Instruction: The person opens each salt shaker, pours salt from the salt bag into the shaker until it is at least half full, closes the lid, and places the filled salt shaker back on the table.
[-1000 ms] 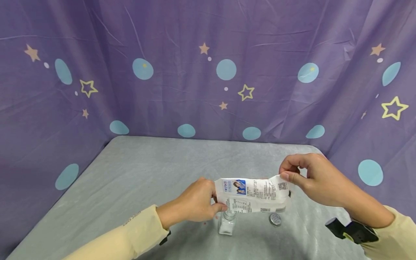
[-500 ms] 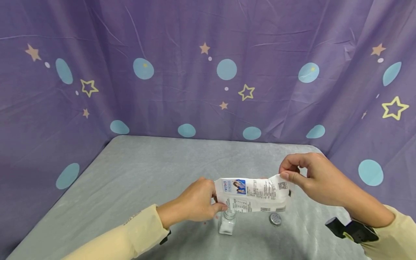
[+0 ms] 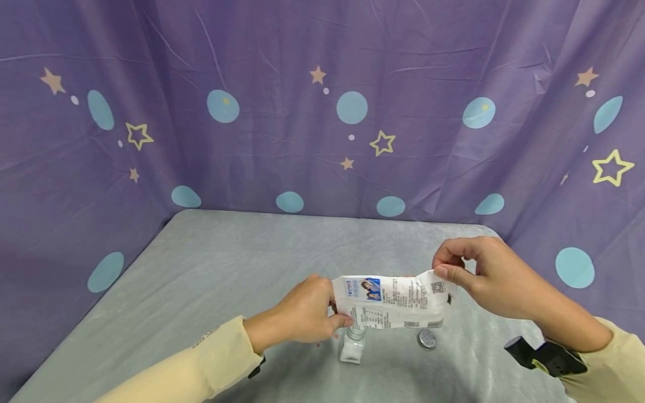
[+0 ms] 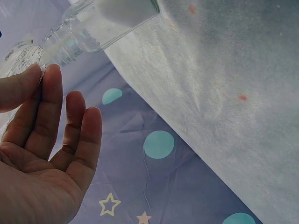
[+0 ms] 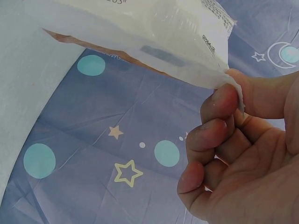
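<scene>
Head view, lower centre-right: I see the printed white packet (image 3: pixel 398 305), its left end by the glass bottle (image 3: pixel 351 348). Left hand (image 3: pixel 309 310) and right hand (image 3: pixel 486 280) each pinch an end, grip nearly closed. Probably light, limp; best held by corners.

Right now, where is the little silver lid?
In the head view, the silver lid lies on the grey table, right of the glass jar and pictured just below the white packet.

- We see a white packet (image 3: pixel 403 316) with black print and a blue picture (image 3: pixel 370 290).
- We see a purple curtain (image 3: pixel 282 140) patterned with light-blue dots (image 3: pixel 351 107) and peach stars (image 3: pixel 317 75).
- We see a grey worktop (image 3: pixel 227 252).
</scene>
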`<state>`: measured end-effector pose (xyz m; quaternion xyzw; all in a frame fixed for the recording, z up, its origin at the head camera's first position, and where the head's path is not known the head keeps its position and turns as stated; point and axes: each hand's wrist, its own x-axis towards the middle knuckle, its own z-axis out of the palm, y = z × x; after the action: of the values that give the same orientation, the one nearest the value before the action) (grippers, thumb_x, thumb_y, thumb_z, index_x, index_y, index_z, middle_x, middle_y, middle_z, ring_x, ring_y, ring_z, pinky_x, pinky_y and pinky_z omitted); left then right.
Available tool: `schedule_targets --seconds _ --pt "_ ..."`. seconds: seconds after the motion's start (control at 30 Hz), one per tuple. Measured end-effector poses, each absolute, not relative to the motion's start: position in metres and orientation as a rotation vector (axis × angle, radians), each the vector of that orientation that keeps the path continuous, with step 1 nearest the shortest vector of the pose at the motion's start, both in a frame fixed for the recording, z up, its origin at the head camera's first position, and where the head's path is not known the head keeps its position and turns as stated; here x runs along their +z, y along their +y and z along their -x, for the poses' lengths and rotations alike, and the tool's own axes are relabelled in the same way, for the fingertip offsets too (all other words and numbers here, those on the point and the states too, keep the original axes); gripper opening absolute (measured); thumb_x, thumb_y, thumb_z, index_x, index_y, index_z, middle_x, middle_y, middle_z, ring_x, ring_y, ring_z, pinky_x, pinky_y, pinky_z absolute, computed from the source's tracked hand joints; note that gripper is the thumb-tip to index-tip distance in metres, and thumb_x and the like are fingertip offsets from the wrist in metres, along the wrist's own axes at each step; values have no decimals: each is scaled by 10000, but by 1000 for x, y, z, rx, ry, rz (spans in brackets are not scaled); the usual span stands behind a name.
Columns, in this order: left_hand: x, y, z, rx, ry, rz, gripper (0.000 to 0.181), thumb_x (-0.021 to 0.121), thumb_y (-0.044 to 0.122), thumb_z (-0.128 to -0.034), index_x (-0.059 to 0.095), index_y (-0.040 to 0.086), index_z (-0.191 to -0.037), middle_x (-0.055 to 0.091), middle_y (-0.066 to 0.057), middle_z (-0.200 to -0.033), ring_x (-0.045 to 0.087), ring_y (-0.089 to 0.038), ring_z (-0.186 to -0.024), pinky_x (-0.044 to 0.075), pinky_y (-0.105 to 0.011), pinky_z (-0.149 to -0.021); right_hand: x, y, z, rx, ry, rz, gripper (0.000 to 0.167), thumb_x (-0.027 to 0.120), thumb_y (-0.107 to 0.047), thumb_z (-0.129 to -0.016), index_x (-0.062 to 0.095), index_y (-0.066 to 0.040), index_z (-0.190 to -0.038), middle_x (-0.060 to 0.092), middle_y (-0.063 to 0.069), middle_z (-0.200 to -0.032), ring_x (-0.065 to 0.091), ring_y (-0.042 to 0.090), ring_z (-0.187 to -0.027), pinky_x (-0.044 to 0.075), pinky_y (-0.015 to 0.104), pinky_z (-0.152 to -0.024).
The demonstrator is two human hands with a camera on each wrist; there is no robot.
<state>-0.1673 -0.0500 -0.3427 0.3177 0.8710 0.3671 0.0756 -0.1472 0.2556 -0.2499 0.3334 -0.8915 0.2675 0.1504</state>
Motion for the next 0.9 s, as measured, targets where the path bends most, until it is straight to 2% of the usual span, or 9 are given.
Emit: schedule_targets --seconds 0.9 --pt "-341 -50 165 1082 2634 -972 223 809 87 -873 786 114 -1093 777 69 -845 616 35 -476 523 -218 -499 -250 255 145 779 -2555 -925 303 779 -37 -879 659 -304 -800 551 -188 -700 525 42 -670 410 216 -598"
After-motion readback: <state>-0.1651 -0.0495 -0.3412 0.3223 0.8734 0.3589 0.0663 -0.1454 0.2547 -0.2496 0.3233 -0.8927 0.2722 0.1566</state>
